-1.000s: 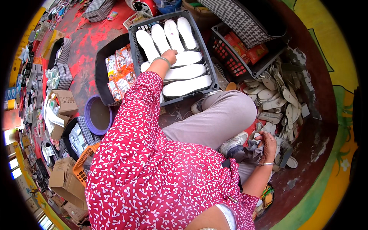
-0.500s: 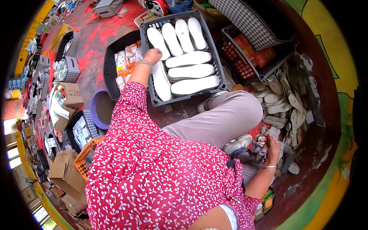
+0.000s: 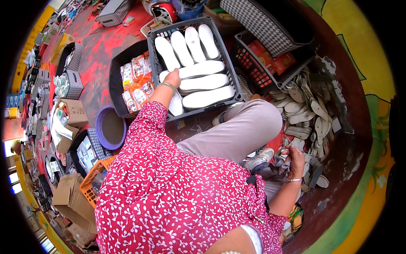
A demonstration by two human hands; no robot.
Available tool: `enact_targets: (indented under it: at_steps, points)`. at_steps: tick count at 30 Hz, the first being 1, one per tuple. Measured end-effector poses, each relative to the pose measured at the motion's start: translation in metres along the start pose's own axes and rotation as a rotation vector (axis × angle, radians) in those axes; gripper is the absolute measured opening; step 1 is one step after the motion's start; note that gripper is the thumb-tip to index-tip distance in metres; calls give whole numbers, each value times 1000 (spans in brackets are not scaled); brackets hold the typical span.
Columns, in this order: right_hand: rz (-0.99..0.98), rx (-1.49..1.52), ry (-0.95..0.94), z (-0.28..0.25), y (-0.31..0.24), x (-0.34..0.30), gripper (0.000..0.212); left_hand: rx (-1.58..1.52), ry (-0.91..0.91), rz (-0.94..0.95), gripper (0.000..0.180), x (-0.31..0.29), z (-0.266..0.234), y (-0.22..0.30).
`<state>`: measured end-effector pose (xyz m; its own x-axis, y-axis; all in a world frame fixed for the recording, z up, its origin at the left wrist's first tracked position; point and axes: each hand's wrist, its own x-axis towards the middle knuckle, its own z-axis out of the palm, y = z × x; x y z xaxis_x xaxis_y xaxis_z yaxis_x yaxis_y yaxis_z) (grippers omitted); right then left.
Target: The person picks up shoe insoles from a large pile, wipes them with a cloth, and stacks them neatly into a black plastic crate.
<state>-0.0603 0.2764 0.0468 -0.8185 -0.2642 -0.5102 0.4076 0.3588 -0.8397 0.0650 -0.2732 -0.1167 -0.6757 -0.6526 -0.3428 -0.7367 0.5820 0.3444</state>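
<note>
Several white insoles [image 3: 206,83] lie in a dark grey plastic crate [image 3: 235,70], some lengthwise at the far side, others crosswise nearer me. My left hand [image 3: 172,78] is over the crate's left part, fingers closed at the left end of the farthest crosswise insole [image 3: 202,69]. Beneath this hand and wrist, another insole [image 3: 176,106] is partly covered. Low on the right, my right hand [image 3: 294,162] has its fingertips pinched together beside a grey cloth [image 3: 279,168]. What sits between those fingertips is too small to make out.
A black bin of orange-and-white packets [image 3: 137,86] stands left of the crate, near a purple-rimmed basin [image 3: 111,127]. Loose soles [image 3: 315,112] are heaped at right by the wall. Behind them, a houndstooth box [image 3: 266,25] rests on a dark crate [image 3: 258,63]. My bent leg [image 3: 237,131] lies between.
My left hand has moved nearer to me along the crate's left side, to the end of a crosswise insole. My right hand's fingertips have come closer together. The view has shifted slightly.
</note>
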Motion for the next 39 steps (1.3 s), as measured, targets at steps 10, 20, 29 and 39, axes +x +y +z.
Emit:
enact_targets:
  at_steps: [10, 20, 29, 39]
  points:
    - [13, -5, 30, 6, -6, -1, 24, 88, -9, 369, 28, -3, -5, 83]
    - [11, -17, 0, 8, -7, 2, 25, 65, -221, 77, 48, 47, 23, 116]
    - [32, -63, 0, 13, -11, -6, 25, 38, -193, 112, 50, 47, 33, 110]
    - [-420, 497, 155, -36, -33, -31, 32, 446, 146, 772, 34, 148, 89, -28]
